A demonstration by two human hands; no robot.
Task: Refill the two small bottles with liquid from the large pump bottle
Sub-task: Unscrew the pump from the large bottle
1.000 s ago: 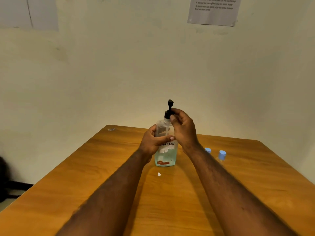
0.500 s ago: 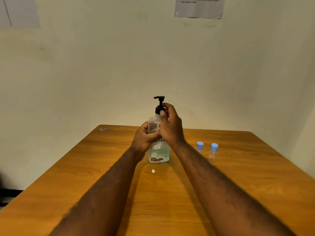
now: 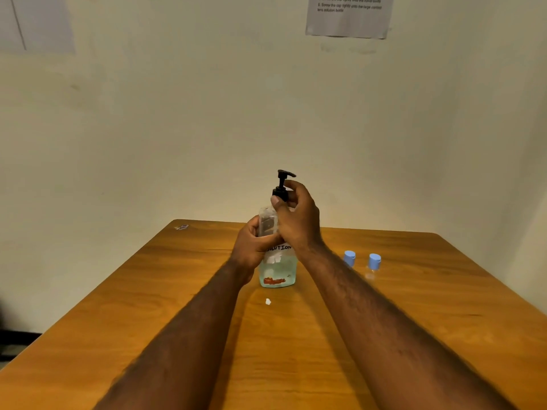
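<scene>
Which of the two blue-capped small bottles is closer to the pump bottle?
The left small bottle, standing just beside the right forearm; the right small bottle stands farther out from the pump bottle.

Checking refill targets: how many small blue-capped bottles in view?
2. Left small bottle stands on the table beside the right forearm; right small bottle just right of it. The arms could hide others.
</scene>
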